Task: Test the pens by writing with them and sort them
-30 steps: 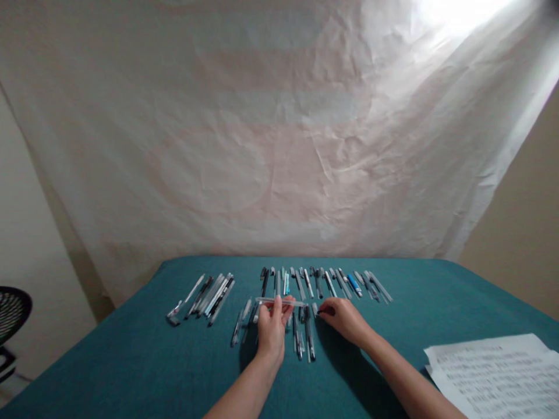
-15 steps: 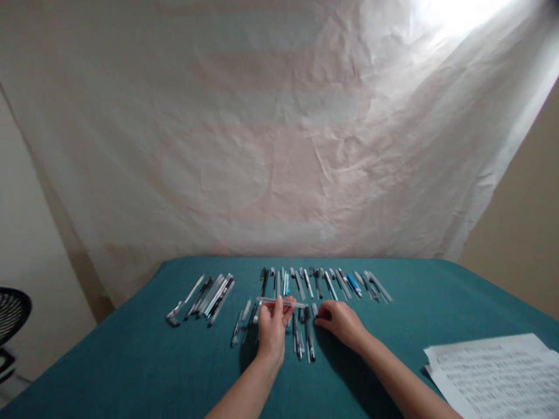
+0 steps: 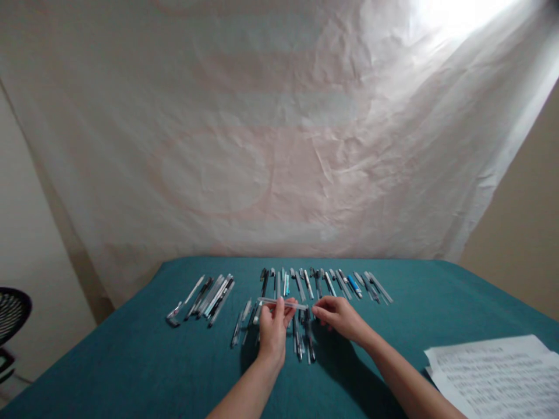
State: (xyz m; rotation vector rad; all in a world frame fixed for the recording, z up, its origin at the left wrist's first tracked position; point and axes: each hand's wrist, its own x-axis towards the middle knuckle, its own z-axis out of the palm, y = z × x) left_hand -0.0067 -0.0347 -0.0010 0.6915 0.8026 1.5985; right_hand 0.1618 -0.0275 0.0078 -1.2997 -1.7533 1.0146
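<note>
My left hand [image 3: 274, 331] is closed on a clear pen barrel [image 3: 283, 303], which lies crosswise between thumb and fingers above the other pens. Close to the barrel's right end, my right hand [image 3: 338, 317] has its thumb and fingertips pinched together. A small pen cap appears to be in that pinch, mostly hidden by the fingers. Below and between the hands lie several clear and black pens [image 3: 297, 337]. More pen parts [image 3: 236, 329] rest left of my left hand, and some are covered by it.
A row of pens and caps [image 3: 328, 283] runs along the back, including a blue one [image 3: 354, 286]. At the left lies a bundle of pens [image 3: 213, 298] beside a single pen [image 3: 194, 289]. Written sheets [image 3: 493, 372] cover the right front of the green cloth [image 3: 144, 361].
My right hand has lifted slightly from the cloth toward the barrel's end. The small cap that lay by its fingertips no longer shows there. My left hand has hardly moved.
</note>
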